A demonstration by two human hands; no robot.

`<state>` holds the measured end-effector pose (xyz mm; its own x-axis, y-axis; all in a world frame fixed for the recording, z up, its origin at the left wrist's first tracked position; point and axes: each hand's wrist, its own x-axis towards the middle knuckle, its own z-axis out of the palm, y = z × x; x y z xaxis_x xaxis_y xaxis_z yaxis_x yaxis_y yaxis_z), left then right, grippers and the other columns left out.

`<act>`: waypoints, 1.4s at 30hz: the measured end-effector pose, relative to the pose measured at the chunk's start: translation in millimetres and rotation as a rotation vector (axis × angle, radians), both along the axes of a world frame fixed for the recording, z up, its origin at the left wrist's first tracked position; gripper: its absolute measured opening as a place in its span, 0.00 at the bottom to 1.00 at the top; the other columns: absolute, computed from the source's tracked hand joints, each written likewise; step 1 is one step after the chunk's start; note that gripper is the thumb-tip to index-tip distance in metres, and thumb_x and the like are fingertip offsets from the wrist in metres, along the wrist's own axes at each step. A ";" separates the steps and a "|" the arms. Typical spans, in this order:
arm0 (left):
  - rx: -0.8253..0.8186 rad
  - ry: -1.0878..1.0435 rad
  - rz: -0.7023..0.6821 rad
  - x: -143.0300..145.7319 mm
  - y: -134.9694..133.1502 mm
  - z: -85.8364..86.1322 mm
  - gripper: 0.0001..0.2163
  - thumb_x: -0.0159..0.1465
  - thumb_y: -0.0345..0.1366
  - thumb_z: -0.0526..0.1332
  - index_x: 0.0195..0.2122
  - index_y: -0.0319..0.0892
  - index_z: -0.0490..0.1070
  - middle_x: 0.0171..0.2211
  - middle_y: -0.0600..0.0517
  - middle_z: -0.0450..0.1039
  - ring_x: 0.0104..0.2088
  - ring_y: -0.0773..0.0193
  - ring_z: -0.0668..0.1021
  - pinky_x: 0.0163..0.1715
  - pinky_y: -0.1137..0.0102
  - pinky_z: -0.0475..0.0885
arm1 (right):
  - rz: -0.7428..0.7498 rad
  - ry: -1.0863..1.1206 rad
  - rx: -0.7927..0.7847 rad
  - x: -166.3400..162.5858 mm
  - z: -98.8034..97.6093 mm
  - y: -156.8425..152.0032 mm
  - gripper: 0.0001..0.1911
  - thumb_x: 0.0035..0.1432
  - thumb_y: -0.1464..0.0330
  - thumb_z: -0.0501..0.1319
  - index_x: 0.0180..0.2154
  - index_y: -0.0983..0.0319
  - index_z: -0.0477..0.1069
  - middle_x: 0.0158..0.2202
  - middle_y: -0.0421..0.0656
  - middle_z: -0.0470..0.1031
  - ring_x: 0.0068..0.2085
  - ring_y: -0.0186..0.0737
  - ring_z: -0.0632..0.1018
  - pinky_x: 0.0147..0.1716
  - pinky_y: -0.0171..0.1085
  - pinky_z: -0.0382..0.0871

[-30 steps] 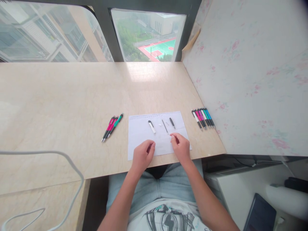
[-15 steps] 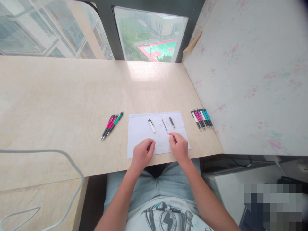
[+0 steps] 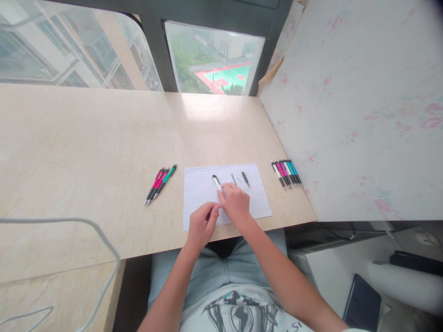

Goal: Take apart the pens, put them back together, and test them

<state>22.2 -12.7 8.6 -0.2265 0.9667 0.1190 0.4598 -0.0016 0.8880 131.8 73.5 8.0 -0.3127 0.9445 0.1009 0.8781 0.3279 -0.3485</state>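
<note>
A white pen barrel with a black clip end (image 3: 216,180) lies tilted on the sheet of paper (image 3: 199,198). The fingers of my right hand (image 3: 236,200) close at its lower end and hide that part. My left hand (image 3: 202,223) rests near the front edge of the paper, thumb and fingers pinched together; what they hold, if anything, is hidden. Beyond my right hand lie a thin dark refill (image 3: 234,179), partly covered, and a black pen grip section (image 3: 245,179). A small, pale, clear piece (image 3: 239,180) sits between these two.
Several pink and green pens (image 3: 159,185) lie left of the paper. A row of several pens in mixed colours (image 3: 287,173) lies to the right, near the papered wall (image 3: 346,115). A white cable (image 3: 104,235) loops over the table's left front. Windows stand behind the table.
My right hand has moved left from beside the refill to the white barrel, close to my left hand. The left hand stays pinched in nearly the same place. The view has shifted slightly.
</note>
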 end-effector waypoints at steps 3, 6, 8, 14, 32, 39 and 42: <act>0.005 -0.011 -0.013 -0.8 -0.2 -0.4 0.11 0.68 0.40 0.54 0.35 0.43 0.74 0.27 0.52 0.74 0.27 0.65 0.74 0.30 0.71 0.68 | -0.008 -0.004 -0.002 0.8 -2.1 1.6 0.10 0.65 0.65 0.56 0.38 0.58 0.75 0.36 0.46 0.78 0.33 0.42 0.77 0.26 0.36 0.58; 0.009 -0.034 0.001 -1.2 -0.7 -0.3 0.11 0.68 0.39 0.54 0.35 0.43 0.74 0.27 0.53 0.74 0.27 0.66 0.74 0.31 0.71 0.68 | -0.018 0.067 -0.017 7.5 -0.6 0.3 0.09 0.64 0.66 0.57 0.38 0.58 0.76 0.32 0.44 0.78 0.30 0.39 0.75 0.27 0.35 0.59; 0.003 -0.064 0.029 -1.2 -1.1 0.6 0.11 0.68 0.39 0.55 0.34 0.42 0.74 0.27 0.53 0.75 0.27 0.66 0.74 0.31 0.71 0.68 | -0.006 0.199 -0.063 13.6 3.8 -2.4 0.08 0.62 0.65 0.58 0.37 0.58 0.76 0.27 0.40 0.75 0.28 0.37 0.74 0.28 0.34 0.61; -0.090 -0.390 0.168 1.5 1.2 12.0 0.13 0.66 0.44 0.58 0.43 0.42 0.73 0.31 0.50 0.76 0.27 0.66 0.76 0.25 0.72 0.69 | 0.106 0.602 -0.153 29.0 22.1 -24.2 0.09 0.63 0.64 0.58 0.38 0.61 0.75 0.23 0.36 0.69 0.24 0.32 0.69 0.26 0.31 0.63; -0.235 -1.412 0.358 7.8 5.6 20.7 0.11 0.59 0.36 0.68 0.38 0.34 0.77 0.35 0.47 0.76 0.31 0.72 0.77 0.27 0.82 0.72 | 0.023 -0.166 0.026 16.0 16.1 23.8 0.07 0.64 0.67 0.59 0.42 0.59 0.73 0.41 0.46 0.73 0.41 0.42 0.74 0.30 0.36 0.64; -0.243 -1.458 0.336 11.2 7.3 21.1 0.09 0.60 0.34 0.67 0.38 0.34 0.77 0.35 0.46 0.78 0.30 0.72 0.78 0.30 0.82 0.75 | 0.016 -0.140 0.028 12.7 11.3 25.0 0.06 0.65 0.69 0.57 0.35 0.60 0.72 0.38 0.46 0.74 0.42 0.43 0.73 0.30 0.36 0.64; -0.242 -1.487 0.336 11.7 8.1 19.3 0.08 0.60 0.34 0.67 0.38 0.34 0.77 0.36 0.46 0.78 0.31 0.71 0.78 0.31 0.82 0.75 | 0.036 -0.025 0.024 16.1 12.5 23.6 0.07 0.65 0.69 0.56 0.36 0.59 0.72 0.40 0.46 0.75 0.44 0.44 0.73 0.32 0.36 0.65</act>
<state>33.9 -4.6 28.0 -0.1981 0.8111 -0.5504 -0.8611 0.1242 0.4930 147.9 97.1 20.6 -0.3491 0.9299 0.1155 0.8739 0.3676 -0.3180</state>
